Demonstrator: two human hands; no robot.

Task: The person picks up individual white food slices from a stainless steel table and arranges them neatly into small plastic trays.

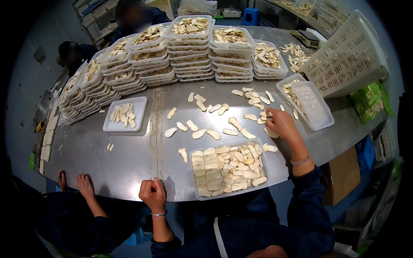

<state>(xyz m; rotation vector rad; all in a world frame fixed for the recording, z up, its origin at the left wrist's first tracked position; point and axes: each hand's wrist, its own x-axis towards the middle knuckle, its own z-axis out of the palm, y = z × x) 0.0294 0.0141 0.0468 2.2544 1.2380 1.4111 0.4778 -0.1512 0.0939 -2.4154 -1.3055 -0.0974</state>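
Note:
My left hand [153, 193], with a bangle at the wrist, rests with curled fingers at the table's near edge; no object shows in it. My right hand [281, 123] reaches across the table, its fingertips at a dried mushroom slice [264, 118] among other slices; whether it grips one is not plain. Between my arms a clear plastic tray [268, 175] holds pale slices, in neat overlapping rows on its left side and loosely piled on its right. Loose slices [214, 134] lie scattered on the metal table beyond the tray.
Stacked white trays [192, 66] of slices line the far side. A small white tray [142, 113] stands left; a tray with a white lid or block [329, 121] and a slotted plastic basket [345, 54] stand right. A co-worker's hands [85, 186] rest at the left edge. A scale [306, 38] is behind.

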